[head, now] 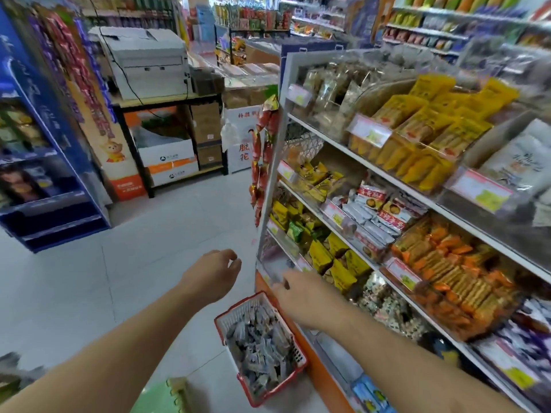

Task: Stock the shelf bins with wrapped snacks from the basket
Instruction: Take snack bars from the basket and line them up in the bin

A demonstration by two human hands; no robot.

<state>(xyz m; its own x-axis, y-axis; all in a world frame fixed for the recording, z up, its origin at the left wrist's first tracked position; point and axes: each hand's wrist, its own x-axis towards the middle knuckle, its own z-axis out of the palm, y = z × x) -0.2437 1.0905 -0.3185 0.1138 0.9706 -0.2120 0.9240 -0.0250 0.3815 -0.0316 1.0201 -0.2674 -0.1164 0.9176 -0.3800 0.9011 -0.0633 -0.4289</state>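
basket on floor by shelf, approx full of wrapped snacks. both hands empty: left hand loosely curled, right hand fingers together, over basket. stocking looks barely begun; most pcs left.

Pale tiled floor, white printer on black-framed table, blue display stand, bright shop aisle

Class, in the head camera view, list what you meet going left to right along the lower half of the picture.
Blue display stand → left hand → red basket of wrapped snacks → right hand → orange cracker packs
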